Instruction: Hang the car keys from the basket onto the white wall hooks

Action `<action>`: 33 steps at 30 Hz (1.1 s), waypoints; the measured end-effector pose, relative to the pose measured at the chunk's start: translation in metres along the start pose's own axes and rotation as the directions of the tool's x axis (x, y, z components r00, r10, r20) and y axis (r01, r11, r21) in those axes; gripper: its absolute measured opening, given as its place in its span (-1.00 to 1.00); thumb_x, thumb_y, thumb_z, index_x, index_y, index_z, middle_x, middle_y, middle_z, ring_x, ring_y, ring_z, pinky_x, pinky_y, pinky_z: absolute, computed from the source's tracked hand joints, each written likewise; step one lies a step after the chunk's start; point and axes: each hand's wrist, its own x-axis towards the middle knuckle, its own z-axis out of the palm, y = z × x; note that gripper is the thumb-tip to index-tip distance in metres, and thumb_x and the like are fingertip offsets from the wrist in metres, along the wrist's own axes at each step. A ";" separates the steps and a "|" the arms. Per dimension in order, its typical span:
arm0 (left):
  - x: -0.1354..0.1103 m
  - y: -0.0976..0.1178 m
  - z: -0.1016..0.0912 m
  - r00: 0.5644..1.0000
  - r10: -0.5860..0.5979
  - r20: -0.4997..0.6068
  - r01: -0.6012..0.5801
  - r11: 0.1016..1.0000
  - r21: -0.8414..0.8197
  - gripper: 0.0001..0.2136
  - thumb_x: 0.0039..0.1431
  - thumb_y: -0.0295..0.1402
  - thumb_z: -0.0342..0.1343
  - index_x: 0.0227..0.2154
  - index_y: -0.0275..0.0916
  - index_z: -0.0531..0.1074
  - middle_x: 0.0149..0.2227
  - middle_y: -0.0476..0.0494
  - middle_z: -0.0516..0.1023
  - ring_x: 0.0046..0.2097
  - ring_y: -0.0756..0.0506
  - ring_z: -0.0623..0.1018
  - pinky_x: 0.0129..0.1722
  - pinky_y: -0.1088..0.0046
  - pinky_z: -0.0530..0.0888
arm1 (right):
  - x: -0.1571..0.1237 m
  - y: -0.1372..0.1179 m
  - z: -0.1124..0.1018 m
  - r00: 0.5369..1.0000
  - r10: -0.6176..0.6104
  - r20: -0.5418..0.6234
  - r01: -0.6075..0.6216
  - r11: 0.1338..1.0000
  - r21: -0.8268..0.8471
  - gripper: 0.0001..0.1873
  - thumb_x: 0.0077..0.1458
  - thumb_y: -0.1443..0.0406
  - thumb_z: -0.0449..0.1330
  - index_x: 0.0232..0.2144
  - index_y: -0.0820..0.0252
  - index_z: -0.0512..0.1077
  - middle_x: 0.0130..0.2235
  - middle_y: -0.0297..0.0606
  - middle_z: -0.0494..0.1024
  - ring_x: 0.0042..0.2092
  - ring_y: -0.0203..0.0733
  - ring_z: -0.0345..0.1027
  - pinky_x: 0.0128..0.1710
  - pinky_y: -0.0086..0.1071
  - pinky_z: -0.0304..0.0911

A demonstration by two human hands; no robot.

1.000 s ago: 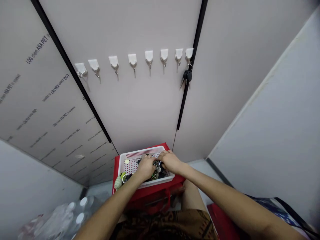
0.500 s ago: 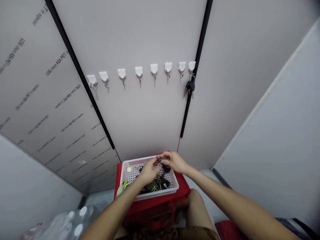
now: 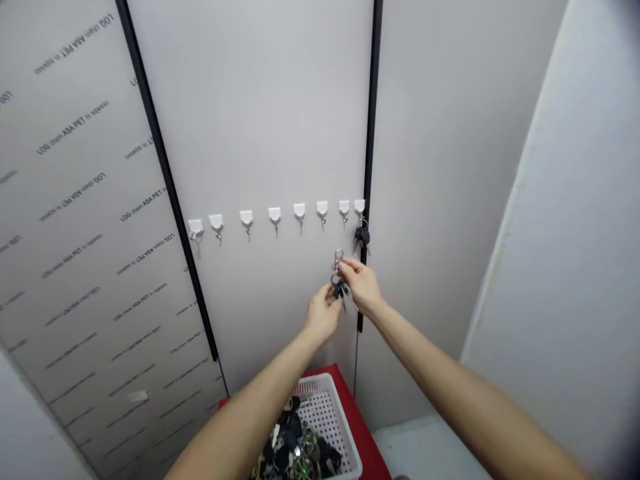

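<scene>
Both my hands are raised in front of a pale wall panel. My right hand [image 3: 363, 287] pinches a bunch of dark-headed keys [image 3: 340, 289] just below its steel ring [image 3: 339, 257]. My left hand [image 3: 323, 315] is closed on the lower part of the same bunch. Above them runs a row of several white adhesive hooks [image 3: 299, 212]. The ring is below the hooks and not on one. The rightmost hook [image 3: 359, 207] carries another key bunch [image 3: 362, 237]. A white plastic basket [image 3: 336, 417] full of keys [image 3: 293, 447] sits low, below my hands.
The basket rests on a red stand [image 3: 369, 453] against the wall. A black vertical strip [image 3: 371, 120] runs right of the hooks. A printed grey panel [image 3: 75, 200] is on the left, a white wall [image 3: 530, 267] on the right, and pale floor [image 3: 425, 448] lies at lower right.
My hands have risen from the basket to the wall, lifting a key bunch with them. The view has tilted upward, so the hooks sit lower in the picture and the basket is cut off.
</scene>
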 end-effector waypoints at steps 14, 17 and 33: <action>0.048 0.052 0.008 0.994 0.103 0.021 -0.104 0.927 0.360 -0.66 -0.14 -0.46 -0.12 -0.20 -0.27 0.17 -0.21 -0.17 0.34 -0.34 -0.03 0.38 -0.33 0.43 0.29 | 0.071 -0.031 0.006 0.988 -0.015 -0.151 0.022 0.999 0.044 -0.93 -0.29 0.36 0.01 -0.66 0.28 0.27 -0.66 -0.40 0.33 -0.68 -0.49 0.05 -0.67 -0.56 0.03; 0.049 0.048 0.008 0.996 0.090 0.017 -0.090 0.921 0.380 -0.64 -0.15 -0.46 -0.11 -0.18 -0.30 0.17 -0.19 -0.20 0.33 -0.30 -0.04 0.37 -0.30 0.42 0.28 | 0.071 -0.027 0.006 0.988 -0.015 -0.157 0.019 1.000 0.021 -0.93 -0.28 0.38 0.00 -0.66 0.29 0.27 -0.67 -0.39 0.33 -0.69 -0.49 0.05 -0.68 -0.56 0.03; -0.084 -0.070 -0.063 0.935 -0.314 0.166 0.131 0.740 0.660 -0.69 -0.13 -0.41 -0.10 -0.25 -0.35 0.26 -0.23 -0.18 0.37 -0.24 -0.03 0.36 -0.23 0.49 0.26 | -0.078 0.071 -0.023 0.893 0.037 0.449 0.325 0.635 -0.700 -0.77 -0.23 0.40 -0.02 -0.43 0.31 0.36 -0.35 -0.21 0.41 -0.31 -0.30 0.25 -0.27 -0.41 0.13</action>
